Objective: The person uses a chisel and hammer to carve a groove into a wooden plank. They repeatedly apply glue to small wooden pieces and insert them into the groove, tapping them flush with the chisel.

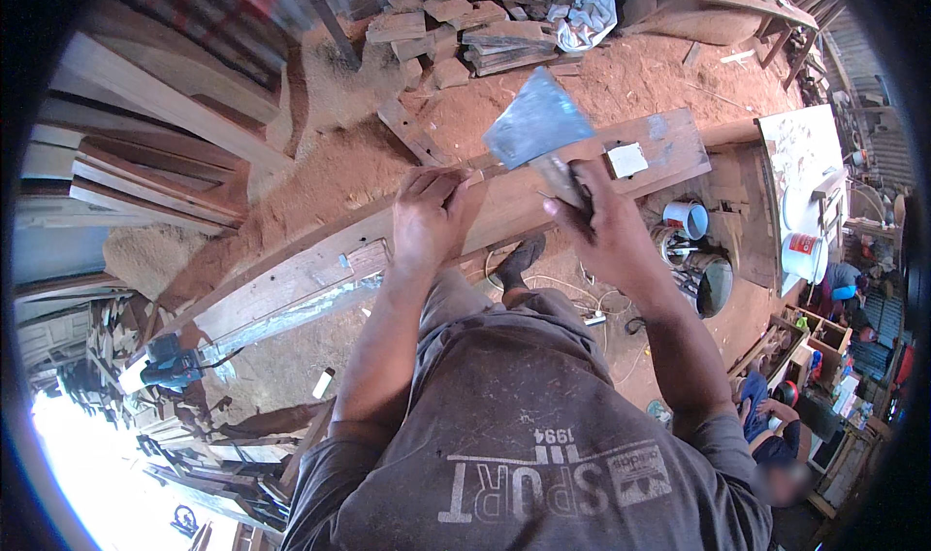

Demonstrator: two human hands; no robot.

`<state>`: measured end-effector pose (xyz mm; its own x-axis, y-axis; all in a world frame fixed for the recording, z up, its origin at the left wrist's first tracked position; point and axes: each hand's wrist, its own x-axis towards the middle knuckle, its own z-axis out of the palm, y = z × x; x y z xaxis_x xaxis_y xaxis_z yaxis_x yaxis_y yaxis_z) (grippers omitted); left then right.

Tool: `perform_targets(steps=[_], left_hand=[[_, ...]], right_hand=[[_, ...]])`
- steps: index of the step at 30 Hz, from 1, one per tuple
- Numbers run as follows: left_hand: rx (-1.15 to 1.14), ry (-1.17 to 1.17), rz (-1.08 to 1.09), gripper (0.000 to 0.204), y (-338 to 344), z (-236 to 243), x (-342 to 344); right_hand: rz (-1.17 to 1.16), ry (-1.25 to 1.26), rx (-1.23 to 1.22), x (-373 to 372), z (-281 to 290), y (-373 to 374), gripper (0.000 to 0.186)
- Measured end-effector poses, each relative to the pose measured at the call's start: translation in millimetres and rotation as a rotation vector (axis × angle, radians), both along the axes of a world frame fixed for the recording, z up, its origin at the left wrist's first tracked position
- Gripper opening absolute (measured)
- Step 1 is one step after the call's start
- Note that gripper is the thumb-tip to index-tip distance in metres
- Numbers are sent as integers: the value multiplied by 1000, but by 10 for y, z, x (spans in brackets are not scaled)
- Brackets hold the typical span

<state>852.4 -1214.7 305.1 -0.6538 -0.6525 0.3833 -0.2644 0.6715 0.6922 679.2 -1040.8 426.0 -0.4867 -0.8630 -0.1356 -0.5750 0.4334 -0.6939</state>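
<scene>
Wkshp w/ reddish dirt floor, 1 long wood plank running lower L to upper R of frame. 1 broad-bladed tool, upper ctr, blade pointing up & slightly L, long axis tilted same way; R hand closed round its handle. L hand, ctr, half-curled over plank, can't tell if holding anything; 1 white sq. piece on plank, upper R.

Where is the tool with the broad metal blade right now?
In the head view, the broad-bladed tool is above centre, in the person's right hand, left of the small white square on the wooden beam.
</scene>
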Motion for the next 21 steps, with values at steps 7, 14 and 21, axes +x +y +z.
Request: perform_targets(steps=[7, 14, 21], left_hand=[[63, -13, -1, 15, 21, 64, 25], [53, 7, -3, 18, 13, 20, 33], [227, -5, 75, 33, 38, 19, 46]], right_hand=[[90, 73, 76, 105, -139, -149, 50], [77, 54, 116, 143, -57, -198, 50], [65, 45, 131, 154, 36, -234, 49]])
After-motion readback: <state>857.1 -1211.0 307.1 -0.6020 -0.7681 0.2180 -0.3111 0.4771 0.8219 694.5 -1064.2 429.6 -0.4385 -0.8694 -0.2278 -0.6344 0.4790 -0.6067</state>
